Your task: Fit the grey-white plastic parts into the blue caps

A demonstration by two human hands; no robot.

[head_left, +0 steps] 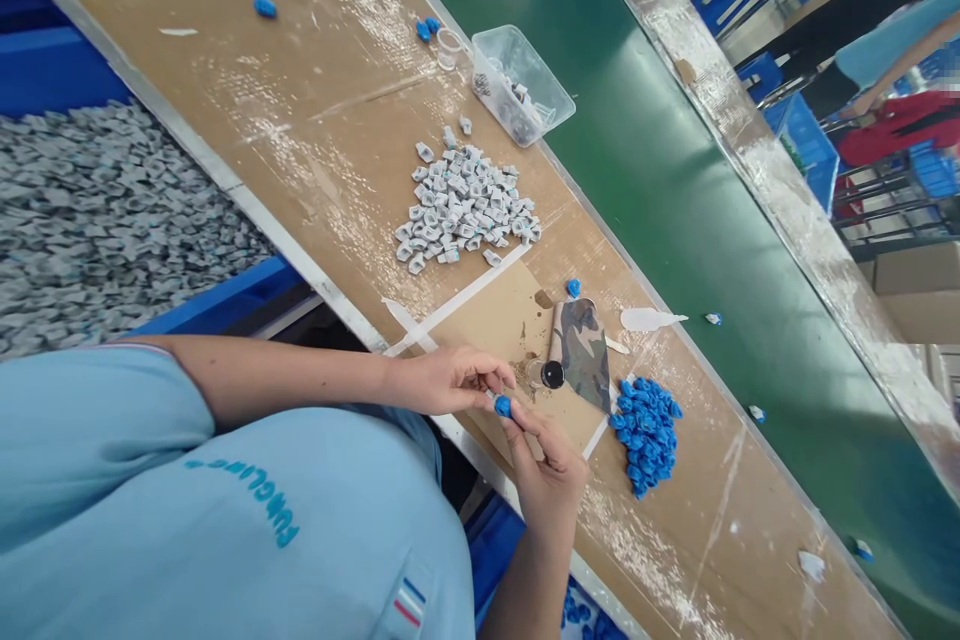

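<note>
My left hand (459, 380) and my right hand (551, 460) meet over the near edge of the bench. Between their fingertips is a small blue plastic part (502, 407). The right thumb and fingers pinch it; the left fingertips close against its other side, where a pale bit shows, too small to make out. A pile of grey plastic parts (469, 205) lies beyond my left hand. To the right of my right hand is a heap of blue parts (646, 435). Just past my fingers stands a small cup with a black top (552, 375), beside a camouflage-patterned flat object (585, 350).
A clear plastic box (521, 85) stands by the green conveyor belt (645, 180), which carries several small blue-and-white pieces. A blue crate (202, 292) full of grey parts is at left. Another person (892, 45) is across the belt.
</note>
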